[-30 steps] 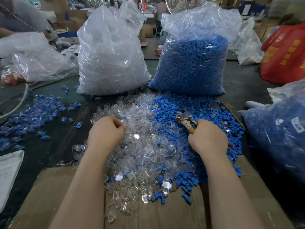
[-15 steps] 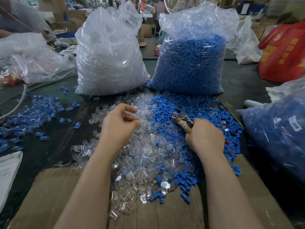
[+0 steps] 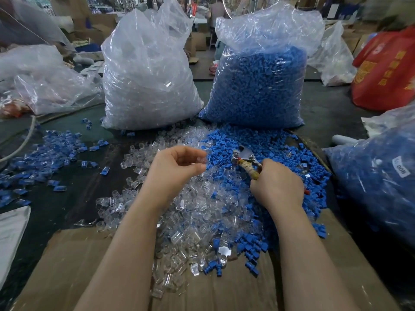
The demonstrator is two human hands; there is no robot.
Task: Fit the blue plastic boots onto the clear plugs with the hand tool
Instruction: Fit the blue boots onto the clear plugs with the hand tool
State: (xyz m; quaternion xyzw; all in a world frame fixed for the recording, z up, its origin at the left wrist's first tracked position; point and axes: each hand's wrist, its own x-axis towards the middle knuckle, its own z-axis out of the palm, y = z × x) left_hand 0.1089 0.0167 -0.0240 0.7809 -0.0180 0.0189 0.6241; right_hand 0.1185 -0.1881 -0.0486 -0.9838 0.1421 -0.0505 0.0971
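my left hand [image 3: 177, 169] pinches a clear plug [image 3: 200, 158] beside the hand tool [image 3: 246, 161], whose handle my right hand [image 3: 277, 185] grips, ready for fitting

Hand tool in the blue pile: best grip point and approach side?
Grip the hand tool by its wrapped handle, coming from the near right, as the right hand does. The handle slants toward the person, while the metal head points up-left over the blue boots, leaving the working end free.
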